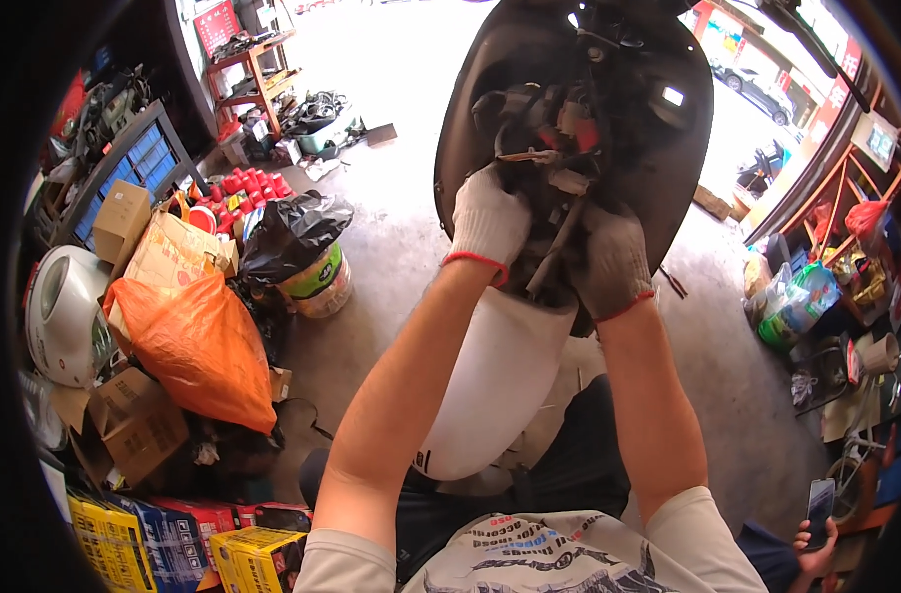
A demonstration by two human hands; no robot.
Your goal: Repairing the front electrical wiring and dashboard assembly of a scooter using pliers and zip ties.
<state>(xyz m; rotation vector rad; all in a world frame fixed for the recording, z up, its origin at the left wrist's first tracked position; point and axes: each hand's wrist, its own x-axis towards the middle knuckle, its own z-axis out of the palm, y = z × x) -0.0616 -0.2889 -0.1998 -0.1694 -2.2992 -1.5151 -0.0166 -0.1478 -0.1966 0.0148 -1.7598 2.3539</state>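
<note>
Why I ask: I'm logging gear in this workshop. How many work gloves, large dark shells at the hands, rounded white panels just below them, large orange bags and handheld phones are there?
Work gloves: 2, on the left hand and right hand
Large dark shell: 1
Rounded white panel: 1
Large orange bag: 1
Handheld phone: 1
Total: 6

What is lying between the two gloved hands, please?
In the head view, a slim greyish tube-like part slants between the left hand and the right hand; the shadows around it hide finer details.
</note>
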